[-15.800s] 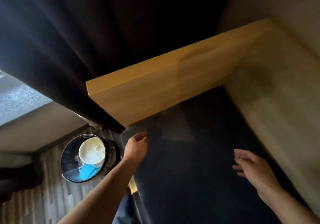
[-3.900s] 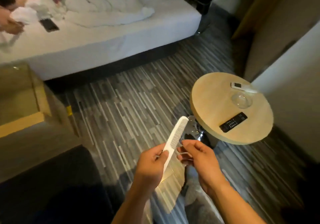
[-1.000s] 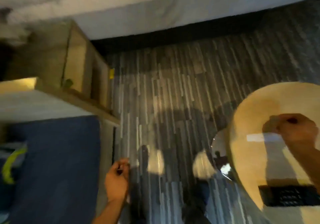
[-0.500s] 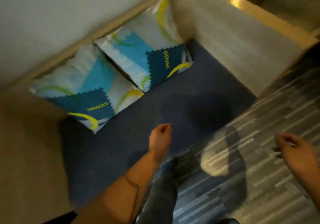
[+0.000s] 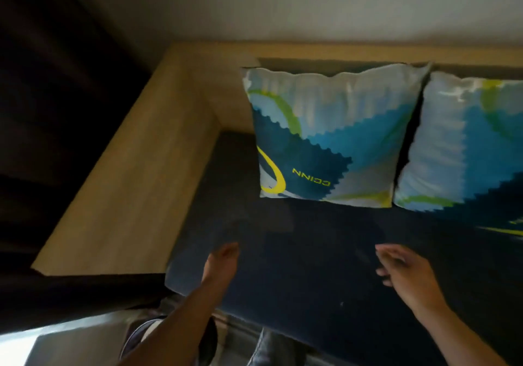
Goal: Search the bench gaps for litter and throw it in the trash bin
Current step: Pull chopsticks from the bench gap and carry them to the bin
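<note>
Search step: left hand (image 5: 222, 261) and right hand (image 5: 407, 273) hover empty, fingers loose, over bench cushion (image 5: 311, 252) (no litter visible); next, probe gap beside wooden side panel (image 5: 135, 184).

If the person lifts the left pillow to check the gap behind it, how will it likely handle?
The left pillow looks plump with soft, sagging corners, so it would probably flex and droop rather than stay stiff. It leans against the bench back, so a light push likely tips it forward. It seems light for its size; either empty hand could probably lift it.
</note>
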